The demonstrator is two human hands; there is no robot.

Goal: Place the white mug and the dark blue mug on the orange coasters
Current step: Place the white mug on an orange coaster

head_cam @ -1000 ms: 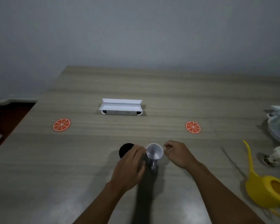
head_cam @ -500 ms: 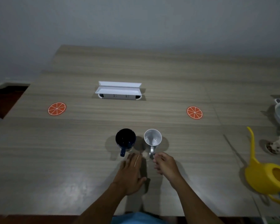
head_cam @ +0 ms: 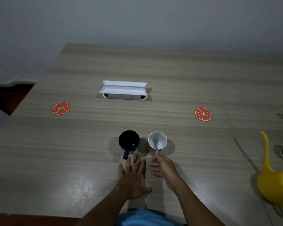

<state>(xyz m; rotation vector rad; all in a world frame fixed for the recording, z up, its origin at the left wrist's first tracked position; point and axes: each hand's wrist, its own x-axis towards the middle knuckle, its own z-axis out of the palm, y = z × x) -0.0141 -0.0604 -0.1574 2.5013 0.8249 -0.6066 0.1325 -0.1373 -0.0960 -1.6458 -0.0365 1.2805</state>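
A white socket box (head_cam: 123, 90) is standing at the table's middle, between the left orange coaster (head_cam: 61, 108) and the right orange coaster (head_cam: 203, 114); a yellow watering can (head_cam: 275, 185) is sitting far right. The dark blue mug (head_cam: 129, 141) and white mug (head_cam: 157, 141) are standing upright side by side, well apart from both coasters. The left hand (head_cam: 132, 178) is lying flat and spread just short of the blue mug's handle. The right hand (head_cam: 162, 165) is seemingly pinching the white mug's handle. The wooden table (head_cam: 170, 75) is meeting a grey wall.

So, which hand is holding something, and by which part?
The right hand grips the white mug by its handle; the left hand holds nothing.
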